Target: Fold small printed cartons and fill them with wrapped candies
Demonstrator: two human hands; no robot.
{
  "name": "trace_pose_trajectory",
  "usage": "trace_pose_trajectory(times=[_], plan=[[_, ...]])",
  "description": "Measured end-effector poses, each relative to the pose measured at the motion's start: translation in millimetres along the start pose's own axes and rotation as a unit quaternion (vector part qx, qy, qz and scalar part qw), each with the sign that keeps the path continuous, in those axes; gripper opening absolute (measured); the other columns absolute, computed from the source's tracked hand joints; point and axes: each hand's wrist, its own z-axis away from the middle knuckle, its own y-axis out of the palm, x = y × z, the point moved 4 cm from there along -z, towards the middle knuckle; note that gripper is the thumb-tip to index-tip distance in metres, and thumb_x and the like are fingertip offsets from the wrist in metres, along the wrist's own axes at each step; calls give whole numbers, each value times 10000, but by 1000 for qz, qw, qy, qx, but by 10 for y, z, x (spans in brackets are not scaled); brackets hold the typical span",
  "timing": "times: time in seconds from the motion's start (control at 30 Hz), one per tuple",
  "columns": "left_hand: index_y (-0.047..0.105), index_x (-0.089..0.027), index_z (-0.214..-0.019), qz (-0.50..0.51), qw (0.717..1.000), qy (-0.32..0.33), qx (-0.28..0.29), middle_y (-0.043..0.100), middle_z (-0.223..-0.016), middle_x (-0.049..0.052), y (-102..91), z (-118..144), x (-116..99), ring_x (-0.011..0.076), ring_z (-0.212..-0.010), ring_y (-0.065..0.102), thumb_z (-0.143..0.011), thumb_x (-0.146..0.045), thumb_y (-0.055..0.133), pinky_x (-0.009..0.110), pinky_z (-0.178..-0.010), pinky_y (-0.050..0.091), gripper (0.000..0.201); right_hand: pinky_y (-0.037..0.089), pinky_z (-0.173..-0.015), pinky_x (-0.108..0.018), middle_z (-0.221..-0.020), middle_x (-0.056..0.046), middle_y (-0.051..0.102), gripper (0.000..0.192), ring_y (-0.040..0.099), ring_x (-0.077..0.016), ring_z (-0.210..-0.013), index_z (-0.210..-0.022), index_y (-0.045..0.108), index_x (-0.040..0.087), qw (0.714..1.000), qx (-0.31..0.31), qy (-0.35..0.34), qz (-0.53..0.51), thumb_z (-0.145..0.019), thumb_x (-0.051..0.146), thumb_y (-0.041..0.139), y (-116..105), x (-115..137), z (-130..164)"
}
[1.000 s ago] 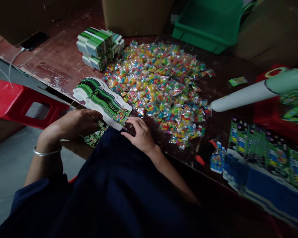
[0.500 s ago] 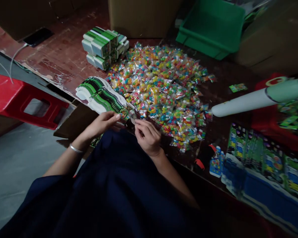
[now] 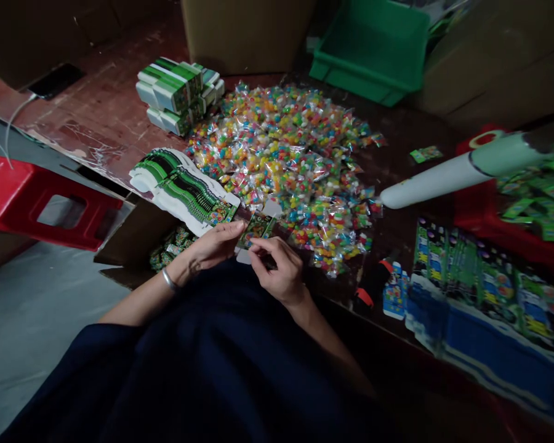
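The flat carton blank [image 3: 255, 229], a small printed card in green and white, sits at the near edge of the table [image 3: 111, 117], pinched between both hands just above the person's dark lap. The left hand [image 3: 215, 243] grips its left side with fingers curled over the card; the right hand [image 3: 281, 271] closes thumb and forefinger on its near right corner. The card's long axis runs from near-left to far-right, tilted up toward the candy, and both hands are equally close to it, each touching it. How far the card is folded I cannot tell: the fingers cover its near end and the light is dim.

Just left of the hands lies a fanned stack of blanks [image 3: 184, 189], overhanging an open cardboard box [image 3: 138, 237] that holds small green packets, half in shadow. Beyond the hands spreads a wide heap of candy bags [image 3: 286, 154], clear wrappers with coloured sweets. At the far left of the heap stands a pile of folded green boxes [image 3: 178, 92]. To the right, a white roll [image 3: 443, 175] points inward, with printed sheets [image 3: 489, 277] nearer, cut off by the frame. A green bin [image 3: 373, 49] sits farthest back; a red stool [image 3: 41, 197] is off the table at left.
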Motion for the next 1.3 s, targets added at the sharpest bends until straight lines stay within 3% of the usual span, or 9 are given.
trace_pose_trajectory(times=[0.13, 0.33, 0.63, 0.83, 1.0, 1.07, 1.17, 1.23, 1.3], plan=[[632, -153, -750, -63, 998, -1, 27, 552, -668, -41, 11, -27, 36, 74, -612, 510, -689, -482, 953, 196, -592, 413, 463, 624, -724, -347, -803, -17, 743, 243, 709, -188, -717, -1152, 691, 252, 1000, -10, 9, -15, -922, 175, 681, -15, -14, 37], [714, -162, -883, -60, 997, -19, 46, 671, -812, 13, 91, -8, 77, 129, -750, 625, -667, -388, 972, 231, -695, 495, 405, 624, -674, -319, -813, -5, 741, 599, 677, -170, -654, -1551, 469, 248, 993, -4, 105, -50, -974, 244, 632, -59, -84, 80], [805, -163, -1088, -72, 991, -7, 116, 768, -979, 79, 137, 44, 126, 208, -914, 700, -692, -401, 952, 325, -882, 529, 484, 610, -733, -327, -777, 17, 722, 607, 692, -165, -669, -1538, 496, 247, 983, 75, 151, -69, -955, 240, 666, -129, -211, 259], [793, -166, -1136, -161, 974, 44, 152, 765, -1079, 69, 156, 52, 259, 260, -1046, 683, -717, -424, 925, 363, -957, 527, 509, 605, -529, -284, -696, 10, 746, 241, 717, -186, -539, -1048, 669, 250, 965, 56, 233, -104, -854, 319, 794, -337, -323, 294], [768, -138, -1034, -247, 952, 74, 168, 731, -997, 80, 128, 37, 391, 247, -944, 657, -797, -433, 855, 323, -855, 535, 389, 595, -461, -284, -582, -4, 728, 212, 707, -205, -461, -806, 741, 259, 941, 224, 239, -83, -813, 451, 831, -476, -344, 255], [750, -127, -979, -255, 953, 82, 146, 708, -907, 71, 99, 27, 395, 221, -842, 625, -879, -449, 772, 312, -786, 515, 338, 591, -468, -292, -600, -22, 735, 207, 702, -203, -466, -890, 781, 272, 949, 149, 267, -69, -821, 460, 833, -522, -383, 238], [742, -131, -1006, -225, 963, 122, 83, 713, -946, 68, 92, 30, 305, 212, -868, 620, -900, -459, 748, 303, -823, 495, 345, 616, -549, -312, -788, -52, 786, 334, 741, -207, -596, -1062, 763, 257, 950, -96, 293, -60, -793, 425, 870, -533, -388, 264], [745, -138, -1004, -182, 971, 150, 37, 727, -983, 68, 120, 45, 231, 212, -902, 636, -869, -496, 777, 299, -854, 496, 385, 640, -635, -328, -925, -62, 807, 466, 775, -233, -748, -1061, 750, 227, 949, -78, 288, -104, -688, 439, 933, -344, -342, 285], [751, -139, -962, -159, 973, 167, -6, 730, -931, 58, 154, 59, 187, 197, -856, 640, -834, -535, 805, 288, -821, 500, 420, 637, -713, -341, -946, -77, 812, 357, 772, -233, -797, -1059, 748, 201, 943, -45, 306, -120, -819, 453, 830, -168, -308, 304]])
